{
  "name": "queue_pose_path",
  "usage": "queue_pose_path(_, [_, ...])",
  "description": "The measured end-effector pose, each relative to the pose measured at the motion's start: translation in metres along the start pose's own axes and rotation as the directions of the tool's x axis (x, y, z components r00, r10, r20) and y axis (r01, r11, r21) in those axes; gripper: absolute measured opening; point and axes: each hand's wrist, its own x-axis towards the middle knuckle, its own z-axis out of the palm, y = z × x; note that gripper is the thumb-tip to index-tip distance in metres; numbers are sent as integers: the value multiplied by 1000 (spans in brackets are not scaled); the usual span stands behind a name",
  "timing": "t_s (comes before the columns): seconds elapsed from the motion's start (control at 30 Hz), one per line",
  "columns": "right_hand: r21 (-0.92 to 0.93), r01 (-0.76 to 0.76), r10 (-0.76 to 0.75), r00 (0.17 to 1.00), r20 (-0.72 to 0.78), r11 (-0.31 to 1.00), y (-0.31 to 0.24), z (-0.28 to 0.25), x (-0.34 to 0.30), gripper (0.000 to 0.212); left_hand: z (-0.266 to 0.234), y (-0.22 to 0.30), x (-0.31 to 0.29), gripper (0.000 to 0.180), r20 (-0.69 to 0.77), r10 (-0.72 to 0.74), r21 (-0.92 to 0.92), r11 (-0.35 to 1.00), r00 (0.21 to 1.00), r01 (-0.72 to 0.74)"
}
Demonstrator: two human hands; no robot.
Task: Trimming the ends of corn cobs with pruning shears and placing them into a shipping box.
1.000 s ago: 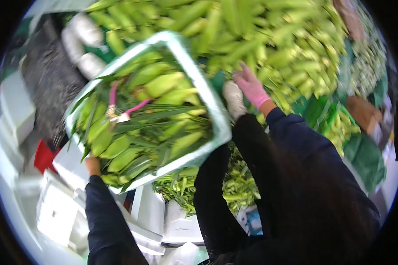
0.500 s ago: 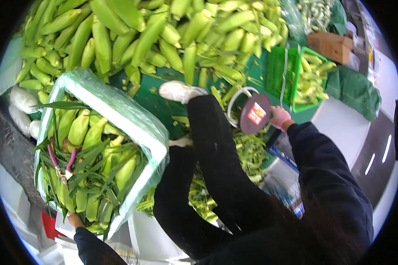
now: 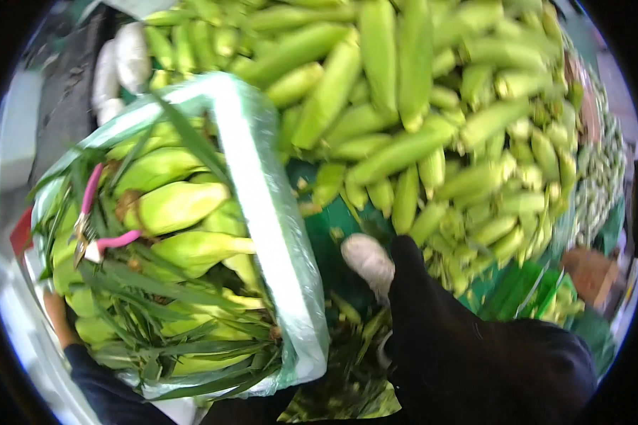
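One left hand (image 3: 57, 319) at the left side of the lined box (image 3: 244, 156), grip hidden, we cannot tell; right hand out of view. Husk-on corn (image 3: 184, 205) fills the box, pink-handled shears (image 3: 91, 190) on top. We judge: steadying the box; next move calls for even support

Narrow lane runs over dark green surface (image 3: 322, 230) between plastic-wrapped white foam box (image 3: 262, 195) and white-covered foot (image 3: 367, 261); heaped green unhusked corn ears (image 3: 404, 156) block its far end. Pink-handled metal shears (image 3: 86, 228) lie reachable from above; long dark green leaves (image 3: 209, 347) obstruct the box's near half
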Motion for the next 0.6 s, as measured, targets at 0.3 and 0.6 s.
queue_pose_path(0.3, [-188, -143, 136, 989, -52, 972, 79, 39, -116, 30, -21, 97, -125, 58, -119, -130, -736, 677, 984, 1])
queue_pose_path(0.6, [-108, -122, 99, 976, -193, 987, 68, 50, -160, 32, 5, 278, -386, 62, -381, 473, 199, 881, 794, -429])
